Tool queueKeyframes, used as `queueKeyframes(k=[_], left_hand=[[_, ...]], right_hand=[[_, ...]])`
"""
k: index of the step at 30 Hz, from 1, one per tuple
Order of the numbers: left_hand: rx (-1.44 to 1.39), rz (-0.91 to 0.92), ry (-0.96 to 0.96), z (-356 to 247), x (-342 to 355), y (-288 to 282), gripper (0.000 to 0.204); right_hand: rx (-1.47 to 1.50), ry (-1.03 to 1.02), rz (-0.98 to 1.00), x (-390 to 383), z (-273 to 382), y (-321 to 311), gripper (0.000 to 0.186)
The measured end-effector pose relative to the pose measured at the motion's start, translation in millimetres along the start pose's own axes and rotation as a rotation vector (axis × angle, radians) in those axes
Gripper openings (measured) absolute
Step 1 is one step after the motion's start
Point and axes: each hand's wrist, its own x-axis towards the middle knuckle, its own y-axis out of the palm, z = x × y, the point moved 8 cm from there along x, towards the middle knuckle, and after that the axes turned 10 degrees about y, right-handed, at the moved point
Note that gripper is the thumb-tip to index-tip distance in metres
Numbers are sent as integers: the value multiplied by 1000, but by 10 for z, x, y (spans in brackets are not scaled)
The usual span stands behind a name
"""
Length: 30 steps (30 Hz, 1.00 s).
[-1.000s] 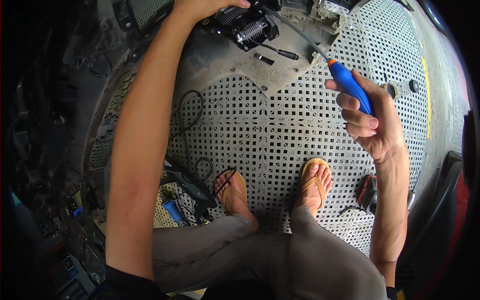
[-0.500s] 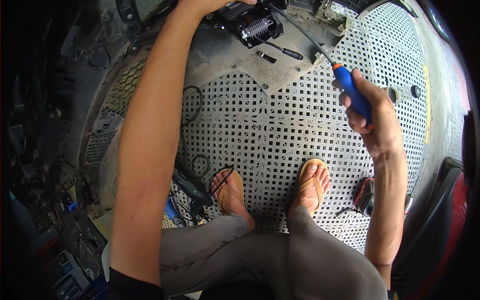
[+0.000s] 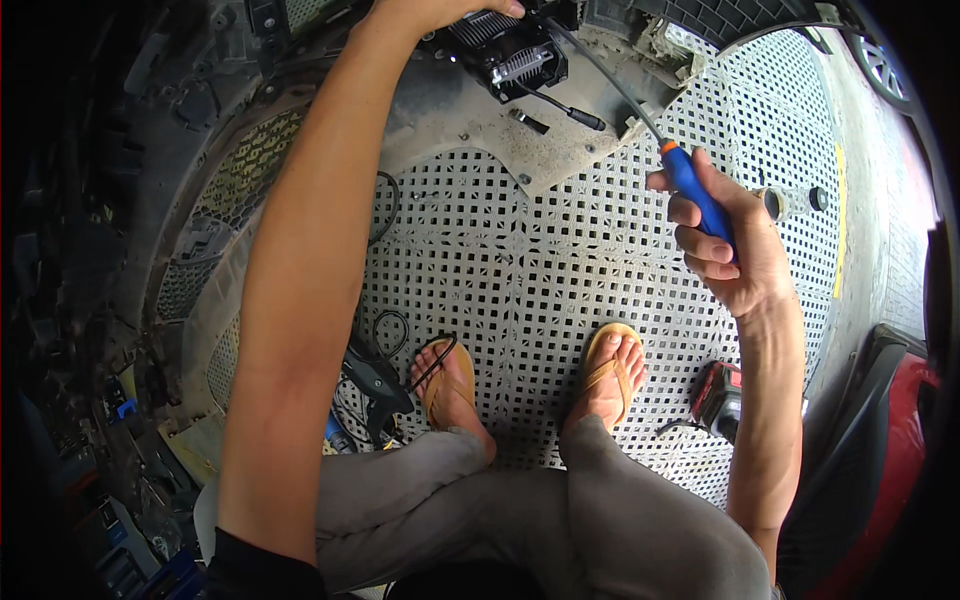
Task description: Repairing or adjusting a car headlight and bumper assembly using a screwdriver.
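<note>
My right hand is wrapped round the blue handle of a long screwdriver with an orange collar. Its thin metal shaft slants up and left to a black unit with metal fins; dark parts hide the tip. At the upper edge, my left hand grips this unit, one digit lying along its top near the shaft's end. The other fingers are mostly cut off by the picture's edge. From the unit a short black cable with a plug hangs over a dusty grey panel.
A small dark clip lies on the panel. Perforated white floor tiles lie below. At right are a small jar, its black cap and a red-and-black tool. A black cabled piece lies by my left foot.
My right hand and the screwdriver have shifted slightly left, with the fingers resettled on the handle. My left hand stays at the finned unit. The whole view has moved a little.
</note>
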Motion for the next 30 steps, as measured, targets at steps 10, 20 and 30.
queueKeyframes(k=[10,20,30], left_hand=[[6,35,10,-11,-18,-26,77],[17,18,8,-10,-3,-23,74],[-19,72,-23,-63,-5,-65,74]], right_hand=[[-1163,-726,-730,-349,345,205,31],[114,6,15,-57,73,47,48],[-1141,-662,-785,-380,365,174,28]])
